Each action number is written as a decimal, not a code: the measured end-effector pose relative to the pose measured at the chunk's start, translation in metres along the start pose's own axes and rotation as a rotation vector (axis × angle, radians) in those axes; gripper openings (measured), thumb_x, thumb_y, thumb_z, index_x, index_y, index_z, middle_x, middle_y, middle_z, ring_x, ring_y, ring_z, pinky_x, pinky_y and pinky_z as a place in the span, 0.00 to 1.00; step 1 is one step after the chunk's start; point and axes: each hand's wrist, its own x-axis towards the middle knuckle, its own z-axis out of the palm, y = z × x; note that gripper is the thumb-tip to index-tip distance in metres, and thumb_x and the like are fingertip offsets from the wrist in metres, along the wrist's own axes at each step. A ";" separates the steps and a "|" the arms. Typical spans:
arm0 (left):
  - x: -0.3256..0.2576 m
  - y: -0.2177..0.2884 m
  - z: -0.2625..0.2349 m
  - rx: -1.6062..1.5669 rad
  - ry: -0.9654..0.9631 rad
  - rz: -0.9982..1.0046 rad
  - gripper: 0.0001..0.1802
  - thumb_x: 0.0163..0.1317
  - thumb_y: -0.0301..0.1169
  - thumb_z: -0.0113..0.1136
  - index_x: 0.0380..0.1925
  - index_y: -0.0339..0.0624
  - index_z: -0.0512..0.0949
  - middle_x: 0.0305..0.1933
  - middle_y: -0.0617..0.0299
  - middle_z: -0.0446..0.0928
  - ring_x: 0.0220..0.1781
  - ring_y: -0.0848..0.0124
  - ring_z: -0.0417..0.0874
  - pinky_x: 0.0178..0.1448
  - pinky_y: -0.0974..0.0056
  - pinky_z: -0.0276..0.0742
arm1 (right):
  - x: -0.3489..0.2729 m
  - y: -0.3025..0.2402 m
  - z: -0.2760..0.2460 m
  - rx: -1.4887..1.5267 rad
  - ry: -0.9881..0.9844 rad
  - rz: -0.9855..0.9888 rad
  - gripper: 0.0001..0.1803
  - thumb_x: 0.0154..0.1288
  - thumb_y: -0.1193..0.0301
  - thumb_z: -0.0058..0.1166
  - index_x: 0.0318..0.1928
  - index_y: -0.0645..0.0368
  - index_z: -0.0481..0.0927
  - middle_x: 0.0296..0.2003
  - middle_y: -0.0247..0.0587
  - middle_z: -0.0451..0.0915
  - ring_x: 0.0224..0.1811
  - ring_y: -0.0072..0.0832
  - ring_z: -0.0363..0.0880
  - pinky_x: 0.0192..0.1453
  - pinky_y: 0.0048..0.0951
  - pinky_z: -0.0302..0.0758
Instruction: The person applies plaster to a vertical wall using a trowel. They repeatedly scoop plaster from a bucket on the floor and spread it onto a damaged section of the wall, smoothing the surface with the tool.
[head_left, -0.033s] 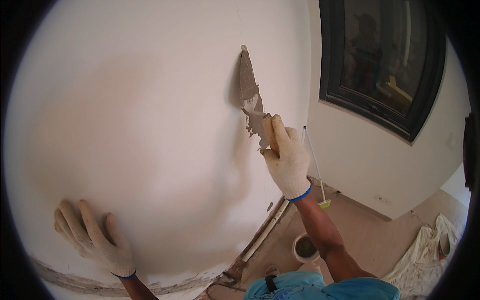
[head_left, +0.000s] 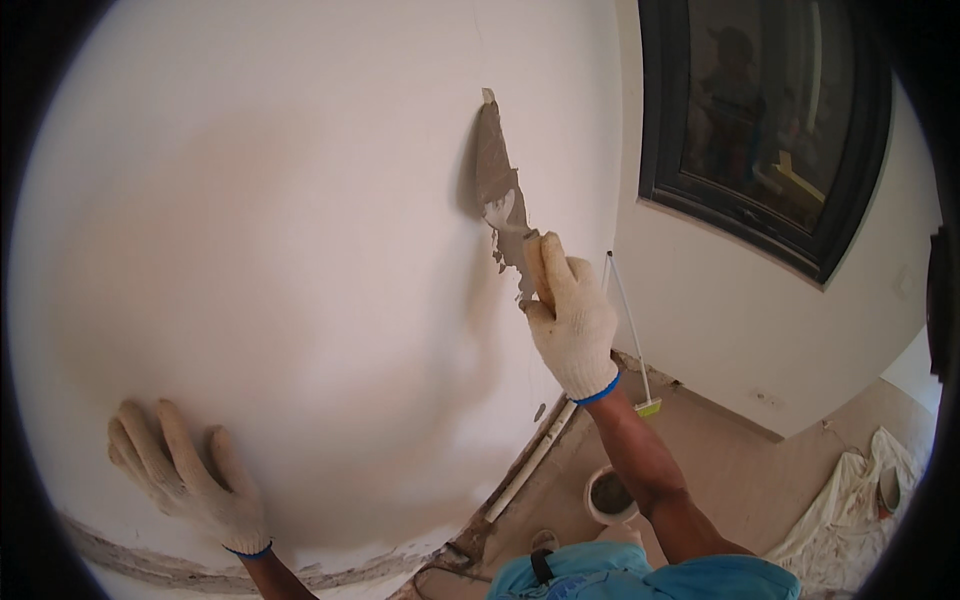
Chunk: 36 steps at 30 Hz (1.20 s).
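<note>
My right hand [head_left: 575, 330], in a white knit glove with a blue cuff, is closed around the handle of a trowel [head_left: 495, 207]. The trowel's blade points up along the white wall [head_left: 330, 250], and grey-brown mortar [head_left: 515, 250] clings around it with a ragged lower edge. A pale scrap shows at the blade's tip. My left hand [head_left: 190, 480], gloved the same way, rests on the lower left of the wall with its fingers spread and nothing in them.
A dark-framed window [head_left: 745, 225] is on the adjoining wall at right. On the floor below are a bucket of grey mix [head_left: 611, 497], a long-handled broom [head_left: 632, 335], a pale strip [head_left: 530, 465] along the wall's foot, and a crumpled sheet [head_left: 845, 515].
My right hand and the trowel have shifted very slightly, with the blade's tip a touch higher. My left hand has stayed in place.
</note>
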 end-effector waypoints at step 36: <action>0.002 0.005 -0.005 -0.009 -0.018 -0.014 0.27 0.74 0.39 0.58 0.69 0.38 0.75 0.79 0.38 0.66 0.80 0.33 0.63 0.78 0.29 0.62 | 0.007 0.065 0.007 -0.230 -0.016 -0.129 0.33 0.59 0.79 0.64 0.65 0.42 0.77 0.43 0.42 0.80 0.45 0.48 0.81 0.45 0.48 0.80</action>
